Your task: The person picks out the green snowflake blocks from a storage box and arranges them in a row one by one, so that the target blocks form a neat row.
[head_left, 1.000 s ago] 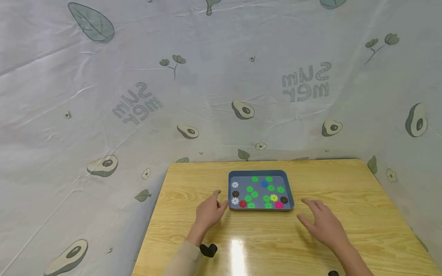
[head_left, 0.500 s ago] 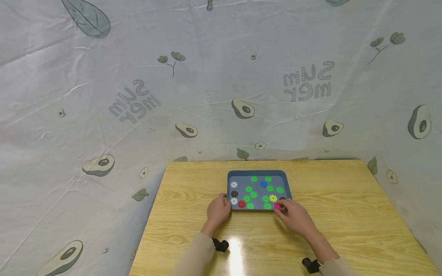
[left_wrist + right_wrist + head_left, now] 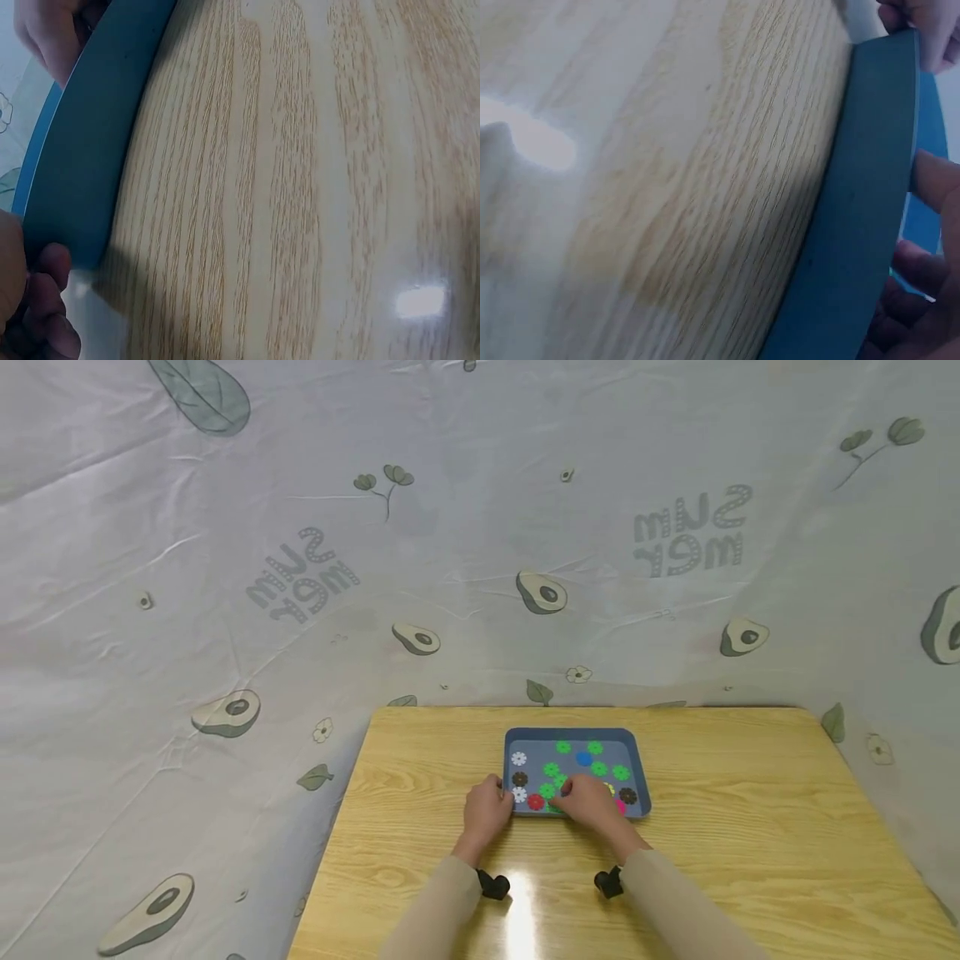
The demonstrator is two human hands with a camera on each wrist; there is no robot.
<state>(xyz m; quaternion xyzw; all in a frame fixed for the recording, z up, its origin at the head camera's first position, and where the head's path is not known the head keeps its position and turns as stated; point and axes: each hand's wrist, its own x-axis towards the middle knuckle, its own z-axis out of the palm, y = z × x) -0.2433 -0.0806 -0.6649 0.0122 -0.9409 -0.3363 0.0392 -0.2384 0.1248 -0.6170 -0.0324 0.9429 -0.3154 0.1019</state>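
Observation:
In the head view a shallow blue-grey tray (image 3: 572, 735) holds several small flower-shaped plastic discs. Green ones prevail, such as a green disc (image 3: 621, 772) at the right. My left hand (image 3: 486, 810) grips the tray's front left corner; the left wrist view has its curled fingers (image 3: 49, 300) against the outside wall. Over the front middle, my right hand (image 3: 591, 802) reaches into the tray, fingers bent down at a green disc (image 3: 555, 806) near a red disc (image 3: 536, 802). I cannot tell whether it pinches that disc. The right hand partly covers a yellow disc (image 3: 609, 789) and a pink disc (image 3: 620, 807).
The tray stands on a wooden table (image 3: 720, 843). Inside it also lie white discs (image 3: 519, 759), brown discs (image 3: 627, 796) and a blue disc (image 3: 584, 759). Behind the table hangs a pale printed cloth (image 3: 480, 527). Black wrist cameras (image 3: 492, 885) sit on both wrists.
My left hand has come in from beside the tray to its front left corner. The right hand has gone from right of the tray, past the pink disc, leftward to the front middle.

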